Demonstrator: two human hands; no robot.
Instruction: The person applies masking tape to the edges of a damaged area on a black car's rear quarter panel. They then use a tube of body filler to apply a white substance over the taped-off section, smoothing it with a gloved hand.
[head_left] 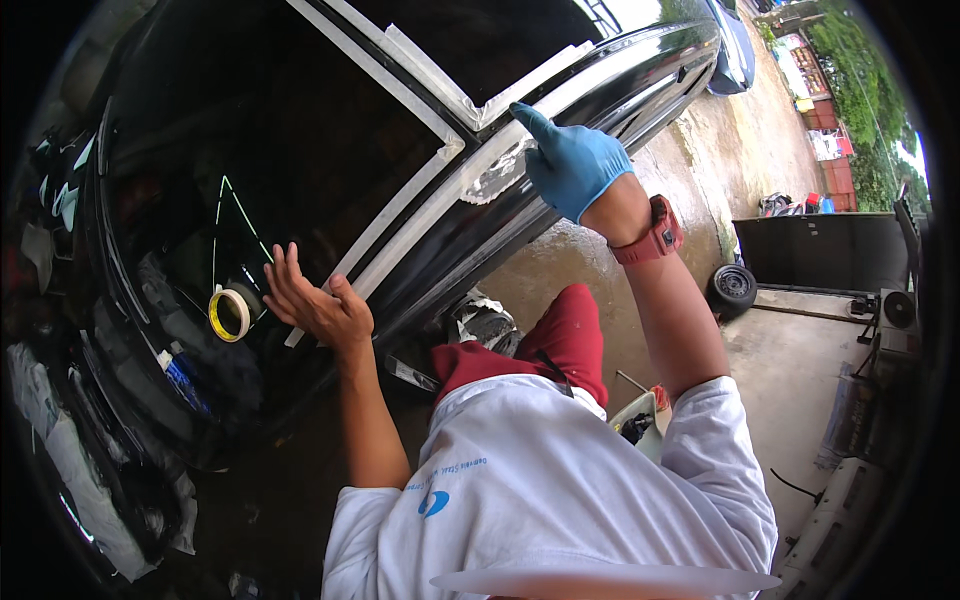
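Observation:
My bare left hand (320, 300) is open over the car's dark glass, its fingers spread. Beside its fingertips sits a roll of masking tape (216, 326), cream with a yellow core. A long strip of masking tape (400, 238) runs diagonally along the glossy black car (500, 240) and passes beneath my left hand. My right hand (580, 165), in a blue glove, has one finger stretched out against the taped corner (478, 118) of the window frame; its other fingers are largely hidden. Close below that hand is a scuffed grey-white patch (495, 178) on the body.
A blue-labelled tube or bottle (180, 375) is at the left, near plastic sheeting (70, 480). A pale bin (645, 425) stands by my right leg. Farther right are a spare wheel (733, 290), a dark panel (820, 255) and a bumper (835, 525) on the concrete.

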